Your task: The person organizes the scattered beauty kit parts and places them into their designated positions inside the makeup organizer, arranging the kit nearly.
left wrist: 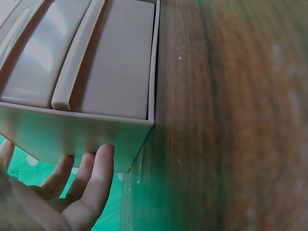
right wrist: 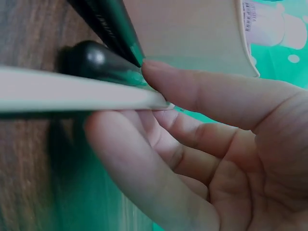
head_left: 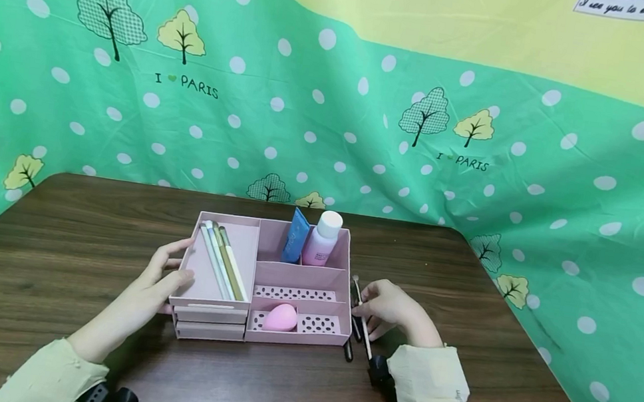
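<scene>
A pink desktop organizer (head_left: 223,219) stands on the table. Against its left side lies my left hand (head_left: 159,275), thumb over the top edge; in the left wrist view the fingertips (left wrist: 105,156) touch the side wall. Just right of the organizer, my right hand (head_left: 390,310) pinches a slender white stick (head_left: 365,337), likely a makeup brush, between thumb and finger. In the right wrist view the white stick (right wrist: 72,91) passes between the fingers. Black-handled sticks (head_left: 348,350) lie beside it against the organizer; one black handle (right wrist: 103,26) bears lettering.
In the organizer are several slim sticks (head_left: 224,259) on the left top, a blue tube (head_left: 296,238), a white-capped pink bottle (head_left: 322,241) and a pink makeup sponge (head_left: 281,317). Two drawers (head_left: 210,323) face the front. A green dotted cloth (head_left: 283,122) hangs behind the table.
</scene>
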### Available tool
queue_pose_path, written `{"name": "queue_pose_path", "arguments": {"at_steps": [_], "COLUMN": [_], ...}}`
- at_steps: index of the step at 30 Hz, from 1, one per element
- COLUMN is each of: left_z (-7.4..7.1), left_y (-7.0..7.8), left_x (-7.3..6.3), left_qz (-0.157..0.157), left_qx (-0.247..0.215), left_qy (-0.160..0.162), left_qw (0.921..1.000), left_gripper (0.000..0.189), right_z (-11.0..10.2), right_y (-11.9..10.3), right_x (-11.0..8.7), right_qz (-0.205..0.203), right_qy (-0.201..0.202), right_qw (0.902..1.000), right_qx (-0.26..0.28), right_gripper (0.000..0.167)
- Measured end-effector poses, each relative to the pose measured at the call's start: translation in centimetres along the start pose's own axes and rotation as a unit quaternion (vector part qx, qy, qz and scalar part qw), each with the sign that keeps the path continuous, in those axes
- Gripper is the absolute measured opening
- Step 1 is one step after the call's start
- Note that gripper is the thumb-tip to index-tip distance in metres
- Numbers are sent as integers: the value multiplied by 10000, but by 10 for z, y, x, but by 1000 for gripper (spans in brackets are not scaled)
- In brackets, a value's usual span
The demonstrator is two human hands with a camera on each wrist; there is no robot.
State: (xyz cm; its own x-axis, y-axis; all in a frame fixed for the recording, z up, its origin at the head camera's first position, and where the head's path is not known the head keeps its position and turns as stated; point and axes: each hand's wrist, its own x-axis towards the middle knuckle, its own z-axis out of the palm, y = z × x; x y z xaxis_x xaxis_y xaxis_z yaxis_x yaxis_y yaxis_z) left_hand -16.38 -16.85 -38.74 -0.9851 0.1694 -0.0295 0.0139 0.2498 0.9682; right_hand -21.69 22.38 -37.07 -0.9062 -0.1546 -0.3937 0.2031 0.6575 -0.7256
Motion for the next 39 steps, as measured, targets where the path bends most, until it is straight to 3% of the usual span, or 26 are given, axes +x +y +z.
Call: {"name": "queue_pose_path", "arguments": {"at_steps": [10, 18, 39], "left_z": [0, 1, 1], "left_y": [-3, -1, -2], "left_x": [0, 0, 1], "left_qz": [10, 62, 40], "left_qx": [-9, 36, 7], "left_qy": [-21, 34, 12], "left_qw": [10000, 10000, 10000], "left_gripper": [61, 59, 60], "right_z": [-2, -3, -4], "right_y": [-2, -4, -15], "right_x": [1, 0, -5], "right_qz": [-72, -339, -897], "right_qy": [193, 504, 942], "right_qw": [9994, 9981, 9913], "right_qx": [-286, -64, 181], "right_gripper": [29, 43, 39]}}
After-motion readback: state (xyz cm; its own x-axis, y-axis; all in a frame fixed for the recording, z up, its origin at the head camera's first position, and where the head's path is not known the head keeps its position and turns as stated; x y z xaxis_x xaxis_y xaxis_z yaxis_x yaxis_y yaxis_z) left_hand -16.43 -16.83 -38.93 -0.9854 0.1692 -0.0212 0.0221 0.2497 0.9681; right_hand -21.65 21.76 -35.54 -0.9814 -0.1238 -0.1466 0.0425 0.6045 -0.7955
